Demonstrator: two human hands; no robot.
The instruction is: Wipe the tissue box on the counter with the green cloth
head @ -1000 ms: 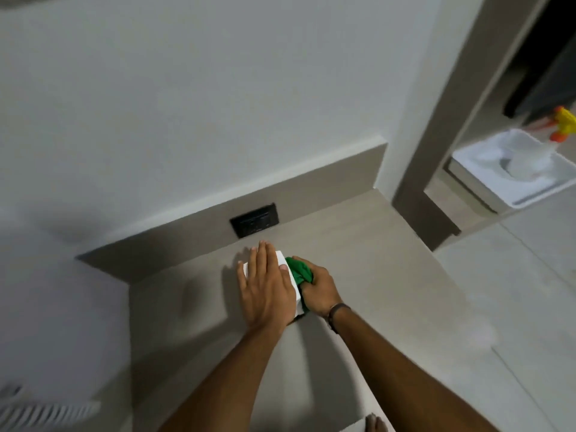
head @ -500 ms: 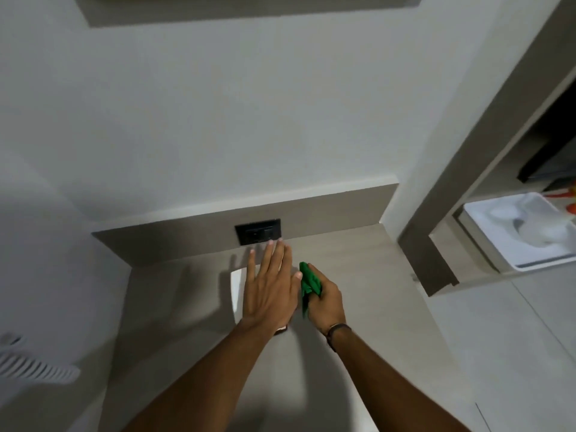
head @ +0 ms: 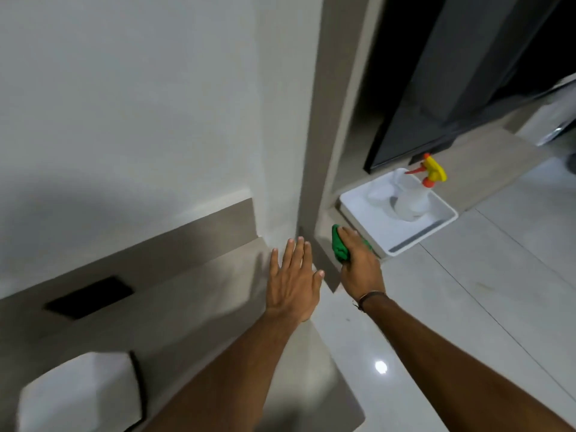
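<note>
Head view: both hands have left the tissue box [head: 78, 394], which half a second ago sat under the left palm with the cloth against its right side.
Tissue box: white, on the counter [head: 193, 307] at lower left, well apart from both hands and untouched.
Left hand [head: 293, 279]: spread flat, fingers straight, gripping nothing, over the counter's far right corner by the wall; whether it presses on the surface cannot be told.
Right hand [head: 358, 263]: clenched around the bunched green cloth [head: 339, 247], reaching past the counter's edge toward the white tray [head: 436, 226].
White tray: holds a clear spray bottle [head: 414, 198] with a yellow and orange trigger head.
Power socket [head: 90, 296]: dark, set in the backsplash above the box.
Meaning for the task: contact between cloth and box has ended. Wiping looks finished or paused, and the cloth seems bound for the tray or a fresh spray.
</note>
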